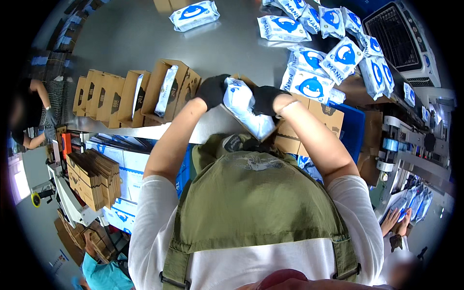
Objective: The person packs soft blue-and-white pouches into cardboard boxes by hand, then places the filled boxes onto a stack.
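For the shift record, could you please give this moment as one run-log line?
left hand: gripping white pack | right hand: gripping same pack | pack: over open carton | beside: carton row, loose packs

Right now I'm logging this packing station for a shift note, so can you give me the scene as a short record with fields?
left hand: black-gloved left hand grips the upper end of the white soft pack
right hand: black-gloved right hand holds the same pack's right side
pack position: tilted, over an open brown carton at the table edge
cartons: row of cardboard cartons at left, some with a pack inside
loose packs: heap of white-and-blue packs at upper right
surface: grey metal table
others: another person at far left
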The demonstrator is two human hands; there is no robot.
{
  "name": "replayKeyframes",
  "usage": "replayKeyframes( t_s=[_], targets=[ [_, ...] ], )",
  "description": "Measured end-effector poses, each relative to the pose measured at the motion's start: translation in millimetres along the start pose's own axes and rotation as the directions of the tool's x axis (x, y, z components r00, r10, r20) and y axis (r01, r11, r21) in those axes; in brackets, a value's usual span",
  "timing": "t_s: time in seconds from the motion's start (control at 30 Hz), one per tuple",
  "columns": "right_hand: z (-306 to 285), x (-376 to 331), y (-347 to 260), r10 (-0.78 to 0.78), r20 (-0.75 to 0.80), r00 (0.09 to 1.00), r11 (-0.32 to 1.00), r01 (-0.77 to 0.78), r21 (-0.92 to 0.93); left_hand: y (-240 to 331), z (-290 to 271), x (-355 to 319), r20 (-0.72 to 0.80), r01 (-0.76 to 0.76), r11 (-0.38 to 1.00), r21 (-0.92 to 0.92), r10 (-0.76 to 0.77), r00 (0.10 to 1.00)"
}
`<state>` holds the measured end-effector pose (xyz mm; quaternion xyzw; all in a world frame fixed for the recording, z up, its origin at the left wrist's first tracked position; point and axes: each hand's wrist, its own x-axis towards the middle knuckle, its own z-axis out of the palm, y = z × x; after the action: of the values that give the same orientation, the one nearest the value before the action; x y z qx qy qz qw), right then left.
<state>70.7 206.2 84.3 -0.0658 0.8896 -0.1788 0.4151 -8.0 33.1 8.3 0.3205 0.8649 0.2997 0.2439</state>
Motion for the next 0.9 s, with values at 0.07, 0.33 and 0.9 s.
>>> replayKeyframes(
  t_s=[0.07, 0.33, 0.9],
  targets=[
    [15.0, 3.6, -13.1, 0.084, -0.017, 0.996, 0.996, -0.084, 0.006, -13.7, 10.5, 7.4, -0.133, -0.049, 0.988, 0.147, 0.069, 0.989],
    [31.0, -27.8, 35.2, -0.338, -0.654, 0.676, 0.924, 0.37, -0.095, 43.5, 17.9, -16.3, -0.403, -0.235, 0.81, 0.538, 0.491, 0.772],
    [84.9, -26.2, 40.2, 0.136, -0.54, 0.831, 0.924, 0.09, 0.371, 22.5, -21.3, -23.2, -0.068, -0.234, 0.97, 0.06, 0.237, 0.969]
  ],
)
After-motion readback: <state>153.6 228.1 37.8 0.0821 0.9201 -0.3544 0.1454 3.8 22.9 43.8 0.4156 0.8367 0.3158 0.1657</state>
